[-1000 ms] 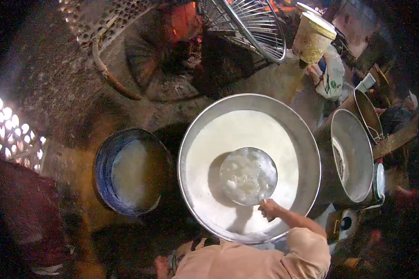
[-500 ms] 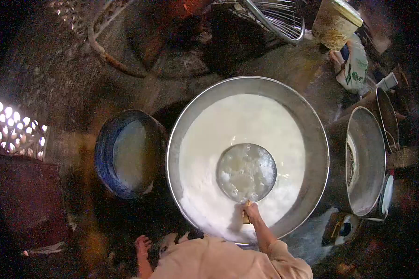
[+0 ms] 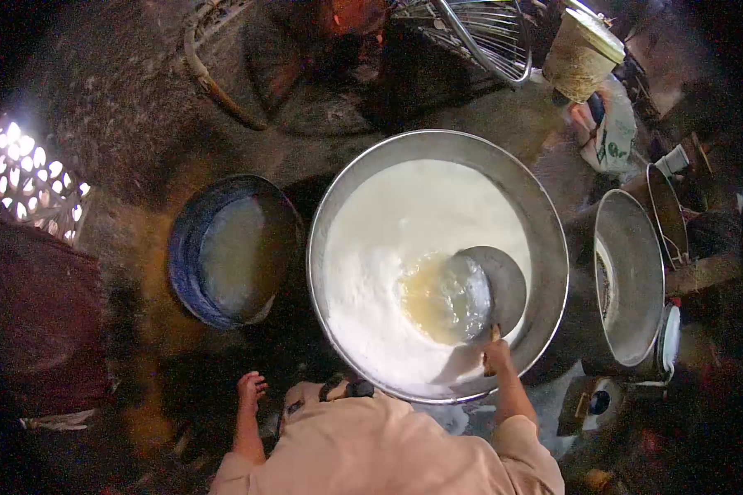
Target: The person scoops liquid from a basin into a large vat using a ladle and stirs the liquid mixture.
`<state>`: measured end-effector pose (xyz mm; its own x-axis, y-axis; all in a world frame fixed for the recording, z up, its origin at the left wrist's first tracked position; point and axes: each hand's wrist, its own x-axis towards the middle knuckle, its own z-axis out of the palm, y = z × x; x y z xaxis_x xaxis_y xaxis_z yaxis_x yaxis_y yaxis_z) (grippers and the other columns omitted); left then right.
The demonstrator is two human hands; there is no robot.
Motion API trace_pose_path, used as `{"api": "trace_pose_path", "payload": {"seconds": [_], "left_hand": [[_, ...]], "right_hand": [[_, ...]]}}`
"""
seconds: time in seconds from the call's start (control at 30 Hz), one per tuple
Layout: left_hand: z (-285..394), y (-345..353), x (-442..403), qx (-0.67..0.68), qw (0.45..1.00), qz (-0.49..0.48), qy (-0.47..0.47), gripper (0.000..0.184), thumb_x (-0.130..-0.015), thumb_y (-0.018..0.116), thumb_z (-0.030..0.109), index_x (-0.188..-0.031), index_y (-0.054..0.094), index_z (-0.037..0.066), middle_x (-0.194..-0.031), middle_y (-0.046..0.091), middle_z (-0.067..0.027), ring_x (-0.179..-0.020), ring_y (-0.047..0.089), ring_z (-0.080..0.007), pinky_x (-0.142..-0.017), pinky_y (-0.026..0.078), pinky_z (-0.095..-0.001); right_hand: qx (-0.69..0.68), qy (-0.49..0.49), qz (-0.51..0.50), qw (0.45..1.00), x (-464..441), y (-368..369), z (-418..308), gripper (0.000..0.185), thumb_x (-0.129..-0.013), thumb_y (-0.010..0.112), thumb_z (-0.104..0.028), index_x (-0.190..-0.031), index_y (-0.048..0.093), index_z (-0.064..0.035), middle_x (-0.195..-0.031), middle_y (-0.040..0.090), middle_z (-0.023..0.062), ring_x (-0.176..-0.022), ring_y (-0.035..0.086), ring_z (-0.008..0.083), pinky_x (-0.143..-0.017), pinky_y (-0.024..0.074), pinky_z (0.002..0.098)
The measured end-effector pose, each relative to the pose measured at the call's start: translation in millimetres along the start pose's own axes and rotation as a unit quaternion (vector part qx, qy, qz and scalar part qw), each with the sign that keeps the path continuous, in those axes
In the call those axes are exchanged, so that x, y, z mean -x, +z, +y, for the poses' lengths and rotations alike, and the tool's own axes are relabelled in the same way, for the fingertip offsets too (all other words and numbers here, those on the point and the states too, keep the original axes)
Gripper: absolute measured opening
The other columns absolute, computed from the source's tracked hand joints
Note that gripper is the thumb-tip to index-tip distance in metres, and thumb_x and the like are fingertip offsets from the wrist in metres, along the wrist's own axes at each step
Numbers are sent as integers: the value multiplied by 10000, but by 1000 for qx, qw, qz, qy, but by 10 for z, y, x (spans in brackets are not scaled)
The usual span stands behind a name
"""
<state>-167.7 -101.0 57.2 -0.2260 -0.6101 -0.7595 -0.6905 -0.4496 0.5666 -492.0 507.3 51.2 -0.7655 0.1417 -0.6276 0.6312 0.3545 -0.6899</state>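
Observation:
A wide metal pot (image 3: 538, 177) holds white, foamy liquid (image 3: 388, 214). My right hand (image 3: 495, 356), inside the near right part of the pot, is closed around the short handle of a large round metal ladle (image 3: 508, 285). The ladle's bowl is tilted, and pale yellowish, clear liquid (image 3: 433, 293) spills from its left side into the white. My left hand (image 3: 252, 385) hangs in the air, left of the pot, with its fingers loosely bent and nothing seen in it.
Left of the pot stands a dark blue tub (image 3: 191, 280) with cloudy liquid. A tall metal vessel (image 3: 636, 272) is on the right. At the back are a wire whisk-like frame (image 3: 516, 70), a stained bucket (image 3: 582, 62) and a plastic bag (image 3: 615, 136). A curved pipe (image 3: 215, 87) lies at upper left.
The ladle, level and full of bubbly liquid before, has moved right and tipped, and its liquid pours out leftward. My right hand moved right with it. My left hand has risen slightly.

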Motion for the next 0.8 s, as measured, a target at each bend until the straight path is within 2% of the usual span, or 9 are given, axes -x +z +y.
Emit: {"api": "trace_pose_path", "payload": {"seconds": [0.13,0.2,0.27,0.33,0.5,0.53,0.6,0.7,0.8], "left_hand": [[167,170,-200,5,998,-56,34,282,-881,511,243,-1106,561,81,-961,641,-88,-717,627,-195,-591,488,-321],[208,286,-264,7,996,-80,46,298,-873,521,243,-1113,563,71,-978,641,-93,-733,631,-202,-599,490,-324],[197,380,-327,14,995,-96,37,314,-868,525,237,-1132,559,70,-997,640,-97,-752,636,-211,-615,491,-335],[110,496,-440,8,993,-107,38,332,-862,530,232,-1150,555,66,-1012,640,-103,-772,640,-220,-645,493,-351],[-76,536,-889,21,988,-141,60,369,-806,595,184,-1143,563,38,-1034,637,-122,-805,647,-245,-788,485,-441],[-148,496,-999,38,986,-151,59,370,-799,602,176,-1139,565,34,-1031,637,-123,-802,648,-248,-805,481,-456],[-30,353,-1021,68,989,-123,39,346,-797,590,165,-1112,572,22,-975,650,-128,-776,651,-253,-721,505,-444],[-43,145,-1123,79,991,-110,-4,321,-800,581,180,-1093,567,52,-937,644,-131,-727,638,-250,-556,504,-368],[-203,-138,-1163,132,982,-132,-8,303,-811,573,200,-1085,556,71,-892,634,-110,-682,618,-242,-540,496,-367]], "right_hand": [[189,-20,133,973,-377,-613,292,123,-801,596,-121,-790,631,-3,-606,572,75,-522,536,183,-450,404,351],[54,-215,227,948,-359,-904,203,127,-824,577,-120,-842,596,5,-716,601,115,-569,551,197,-465,418,363],[-87,-78,265,957,-245,-1204,-264,164,-825,581,-113,-946,535,-13,-803,594,133,-605,563,205,-476,430,358],[244,-223,298,896,-94,-1259,-650,266,-831,584,-106,-1053,453,-40,-790,575,125,-572,551,202,-455,438,326],[-140,-190,85,968,571,-76,-2297,254,-855,567,-157,-1060,457,-52,-693,532,106,-498,510,208,-417,432,316],[-26,-247,85,965,476,228,-2462,247,-834,570,-147,-1044,486,-49,-694,540,149,-542,538,262,-472,441,349],[314,-398,189,841,212,927,-2733,239,-792,576,-127,-1013,544,-41,-695,556,234,-631,595,370,-583,458,417],[325,-302,84,892,96,1648,-3116,394,-742,554,-79,-1132,499,-84,-882,620,239,-843,595,424,-715,465,498],[394,-342,119,845,32,2031,-3118,514,-715,547,-46,-1200,495,-210,-974,617,184,-863,593,410,-726,485,483]]}}
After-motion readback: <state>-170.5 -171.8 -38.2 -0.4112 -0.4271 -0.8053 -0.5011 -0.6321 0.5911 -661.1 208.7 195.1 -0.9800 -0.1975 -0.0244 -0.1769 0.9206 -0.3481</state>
